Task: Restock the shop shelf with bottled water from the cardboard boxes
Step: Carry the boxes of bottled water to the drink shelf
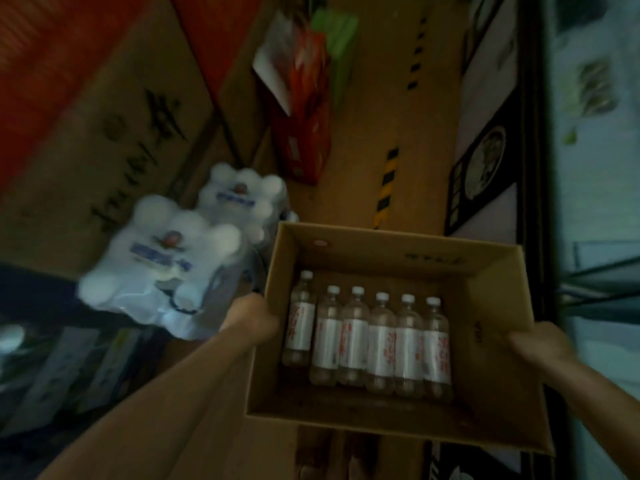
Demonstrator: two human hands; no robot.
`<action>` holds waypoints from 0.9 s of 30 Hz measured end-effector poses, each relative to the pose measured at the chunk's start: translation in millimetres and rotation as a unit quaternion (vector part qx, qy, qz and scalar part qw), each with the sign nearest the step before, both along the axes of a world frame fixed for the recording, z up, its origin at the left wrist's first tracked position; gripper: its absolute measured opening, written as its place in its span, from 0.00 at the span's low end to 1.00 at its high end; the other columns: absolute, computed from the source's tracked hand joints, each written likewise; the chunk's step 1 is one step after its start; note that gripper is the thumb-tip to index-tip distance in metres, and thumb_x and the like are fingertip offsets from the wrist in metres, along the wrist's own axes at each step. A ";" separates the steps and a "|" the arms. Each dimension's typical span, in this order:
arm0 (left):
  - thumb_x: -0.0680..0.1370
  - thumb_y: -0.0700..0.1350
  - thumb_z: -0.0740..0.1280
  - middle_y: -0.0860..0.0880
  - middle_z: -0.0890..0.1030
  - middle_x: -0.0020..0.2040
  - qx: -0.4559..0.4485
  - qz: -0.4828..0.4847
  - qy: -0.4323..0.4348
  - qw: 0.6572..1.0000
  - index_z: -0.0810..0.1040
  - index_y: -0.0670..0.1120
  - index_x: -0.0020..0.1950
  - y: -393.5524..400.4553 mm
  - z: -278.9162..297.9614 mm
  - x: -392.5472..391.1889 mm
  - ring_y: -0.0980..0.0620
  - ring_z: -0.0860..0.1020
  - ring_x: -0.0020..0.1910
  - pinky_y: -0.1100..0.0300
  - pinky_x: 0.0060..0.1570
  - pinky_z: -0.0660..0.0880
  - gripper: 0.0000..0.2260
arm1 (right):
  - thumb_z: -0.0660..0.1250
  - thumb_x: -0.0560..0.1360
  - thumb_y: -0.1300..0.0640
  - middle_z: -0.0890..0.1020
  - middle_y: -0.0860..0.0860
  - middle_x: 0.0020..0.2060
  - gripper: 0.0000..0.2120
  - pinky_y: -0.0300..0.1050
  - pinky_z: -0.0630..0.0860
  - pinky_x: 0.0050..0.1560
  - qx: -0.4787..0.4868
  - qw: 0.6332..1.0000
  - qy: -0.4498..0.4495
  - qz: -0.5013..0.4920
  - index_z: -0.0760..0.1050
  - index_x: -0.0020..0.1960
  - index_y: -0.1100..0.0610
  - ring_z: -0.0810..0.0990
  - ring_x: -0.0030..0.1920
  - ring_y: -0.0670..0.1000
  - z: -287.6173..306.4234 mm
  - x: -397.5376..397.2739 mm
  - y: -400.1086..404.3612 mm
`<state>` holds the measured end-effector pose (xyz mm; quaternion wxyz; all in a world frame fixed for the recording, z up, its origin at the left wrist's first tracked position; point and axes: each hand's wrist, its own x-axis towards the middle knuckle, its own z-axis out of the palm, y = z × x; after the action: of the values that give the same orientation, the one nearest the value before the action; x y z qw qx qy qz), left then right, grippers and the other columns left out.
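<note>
An open cardboard box (491, 306) is held up in front of me over the aisle floor. Several clear water bottles (367, 337) with white caps and white labels with red print lie side by side on its bottom. My left hand (249, 318) grips the box's left wall. My right hand (540, 344) grips its right wall. The rest of the box's floor is bare.
Two shrink-wrapped packs of white-capped bottles (166, 261) stand to the left, beside large stacked cartons (114, 140). A red carton (301, 133) stands further up the aisle. Yellow-black tape (386, 187) marks the brown floor. A dark-framed glass front (595, 168) runs along the right.
</note>
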<state>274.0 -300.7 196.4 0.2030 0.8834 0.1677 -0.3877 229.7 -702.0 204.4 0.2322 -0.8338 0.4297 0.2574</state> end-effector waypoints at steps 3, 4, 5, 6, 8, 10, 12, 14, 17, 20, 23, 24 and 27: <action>0.75 0.44 0.64 0.42 0.81 0.51 -0.005 -0.011 -0.055 0.998 0.80 0.39 0.51 7.1 75.2 -1.5 0.45 0.80 0.53 0.60 0.43 0.72 0.11 | 0.73 0.71 0.55 0.80 0.57 0.39 0.10 0.44 0.73 0.35 -0.021 0.998 -0.015 0.063 0.79 0.47 0.61 0.79 0.38 0.57 78.1 2.0 -0.1; 0.75 0.45 0.64 0.42 0.81 0.52 -0.008 -0.014 -0.069 0.998 0.80 0.40 0.51 9.4 99.9 -2.5 0.44 0.80 0.53 0.60 0.43 0.72 0.11 | 0.73 0.71 0.53 0.81 0.55 0.37 0.10 0.43 0.73 0.34 -0.030 0.996 -0.019 0.087 0.79 0.45 0.60 0.79 0.37 0.55 102.6 5.3 -1.2; 0.75 0.44 0.64 0.41 0.81 0.53 -0.012 -0.012 -0.081 0.997 0.79 0.40 0.49 11.0 126.7 -4.4 0.44 0.79 0.53 0.59 0.43 0.72 0.09 | 0.73 0.71 0.52 0.81 0.54 0.35 0.10 0.42 0.72 0.32 -0.042 0.993 -0.022 0.113 0.80 0.43 0.59 0.79 0.36 0.54 126.8 9.1 -4.0; 0.75 0.43 0.63 0.41 0.81 0.52 -0.015 -0.009 -0.091 0.996 0.77 0.40 0.44 12.2 153.7 -7.0 0.44 0.80 0.52 0.58 0.42 0.73 0.07 | 0.73 0.71 0.53 0.81 0.54 0.34 0.10 0.42 0.71 0.31 -0.052 0.989 -0.033 0.134 0.81 0.43 0.60 0.79 0.35 0.54 149.5 14.7 -6.9; 0.75 0.41 0.62 0.41 0.80 0.47 -0.021 0.010 -0.108 0.994 0.73 0.42 0.39 13.5 205.9 -13.4 0.44 0.81 0.49 0.57 0.39 0.76 0.05 | 0.73 0.72 0.55 0.79 0.56 0.35 0.10 0.43 0.71 0.34 -0.074 0.981 -0.060 0.169 0.81 0.44 0.63 0.76 0.37 0.56 199.5 25.9 -6.5; 0.75 0.40 0.62 0.42 0.80 0.44 -0.034 0.026 -0.117 0.992 0.75 0.41 0.40 15.0 252.1 -21.1 0.43 0.82 0.49 0.55 0.43 0.79 0.06 | 0.70 0.74 0.56 0.75 0.54 0.35 0.08 0.43 0.70 0.34 -0.085 0.974 -0.065 0.202 0.77 0.40 0.59 0.73 0.36 0.53 250.8 34.9 -0.4; 0.74 0.40 0.64 0.41 0.82 0.47 -0.049 0.047 -0.120 0.990 0.76 0.39 0.43 19.1 291.5 -25.4 0.43 0.82 0.49 0.51 0.47 0.81 0.04 | 0.65 0.76 0.58 0.75 0.54 0.36 0.05 0.42 0.70 0.35 -0.090 0.966 -0.073 0.233 0.75 0.42 0.57 0.74 0.37 0.52 296.4 45.3 4.3; 0.72 0.40 0.68 0.41 0.82 0.50 -0.055 0.075 -0.116 0.989 0.78 0.38 0.51 22.0 327.8 -32.0 0.45 0.82 0.47 0.50 0.44 0.81 0.09 | 0.64 0.76 0.58 0.76 0.53 0.36 0.05 0.42 0.70 0.35 -0.098 0.957 -0.089 0.257 0.77 0.48 0.58 0.75 0.37 0.52 334.0 56.5 3.7; 0.73 0.39 0.69 0.41 0.82 0.51 -0.057 0.117 -0.116 0.985 0.75 0.39 0.57 29.0 373.9 -49.7 0.45 0.82 0.46 0.52 0.42 0.82 0.14 | 0.69 0.73 0.58 0.80 0.58 0.36 0.07 0.43 0.71 0.32 -0.081 0.944 -0.127 0.293 0.79 0.41 0.62 0.79 0.35 0.55 376.9 68.3 10.1; 0.73 0.37 0.66 0.42 0.83 0.47 -0.057 0.168 -0.126 0.976 0.75 0.39 0.56 41.0 402.9 -77.6 0.45 0.83 0.43 0.53 0.41 0.82 0.12 | 0.71 0.72 0.59 0.80 0.57 0.38 0.07 0.44 0.75 0.34 -0.060 0.924 -0.161 0.341 0.77 0.41 0.62 0.80 0.37 0.54 407.7 70.9 31.0; 0.72 0.34 0.68 0.41 0.82 0.49 -0.060 0.248 -0.122 0.959 0.75 0.40 0.57 51.1 412.7 -114.5 0.44 0.83 0.45 0.51 0.43 0.82 0.14 | 0.73 0.71 0.57 0.79 0.56 0.38 0.11 0.43 0.74 0.30 -0.055 0.906 -0.171 0.384 0.76 0.46 0.62 0.80 0.37 0.54 422.3 80.7 60.0; 0.72 0.34 0.68 0.42 0.82 0.46 -0.055 0.268 -0.120 0.954 0.75 0.40 0.54 52.9 415.2 -130.7 0.46 0.83 0.42 0.54 0.39 0.82 0.11 | 0.74 0.70 0.56 0.80 0.56 0.39 0.12 0.43 0.76 0.30 -0.050 0.899 -0.170 0.401 0.77 0.48 0.62 0.81 0.39 0.54 423.3 83.9 71.4; 0.72 0.37 0.69 0.43 0.82 0.45 -0.014 0.319 -0.109 0.941 0.75 0.40 0.54 70.1 410.6 -179.1 0.47 0.83 0.41 0.55 0.39 0.82 0.11 | 0.74 0.70 0.56 0.80 0.57 0.41 0.13 0.43 0.80 0.32 -0.028 0.873 -0.158 0.460 0.76 0.49 0.62 0.82 0.40 0.54 427.5 85.5 114.2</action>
<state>94.9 -230.6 607.0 0.3452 0.8176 0.4121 -0.2062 315.2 -587.8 631.9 0.1290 -0.9730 -0.0380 0.1874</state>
